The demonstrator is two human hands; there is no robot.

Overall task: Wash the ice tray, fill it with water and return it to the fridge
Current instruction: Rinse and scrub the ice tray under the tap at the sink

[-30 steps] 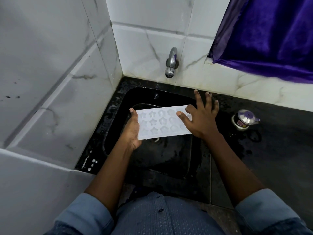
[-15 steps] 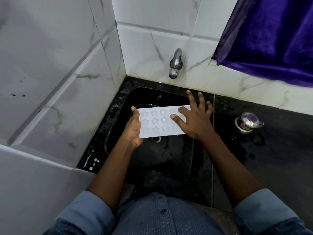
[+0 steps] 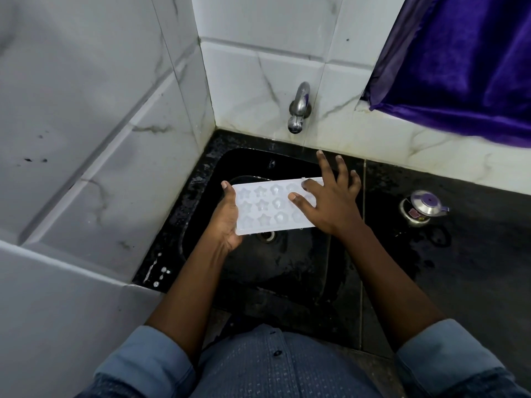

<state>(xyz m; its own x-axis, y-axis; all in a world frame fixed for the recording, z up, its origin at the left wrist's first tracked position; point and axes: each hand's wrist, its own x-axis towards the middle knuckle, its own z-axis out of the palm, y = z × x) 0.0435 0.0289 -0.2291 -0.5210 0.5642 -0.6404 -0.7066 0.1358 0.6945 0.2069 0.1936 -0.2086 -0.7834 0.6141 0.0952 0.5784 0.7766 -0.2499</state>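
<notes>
A white ice tray [image 3: 267,206] with star and round moulds is held level over the black sink [image 3: 287,262]. My left hand [image 3: 227,219] grips its left end, thumb on top of the edge. My right hand [image 3: 330,202] lies flat on the tray's right part with fingers spread, covering that end. The steel tap [image 3: 298,110] sticks out of the back wall above the sink; no water stream shows.
White marble-look tiles close the left side and the back. The black counter [image 3: 459,268] to the right is wet and carries a small steel lidded pot [image 3: 422,208]. A purple curtain [image 3: 459,67] hangs at the upper right. The drain [image 3: 267,235] sits under the tray.
My right hand has slid leftward across the tray's top, covering more of its right side. My left hand keeps its grip on the left end.
</notes>
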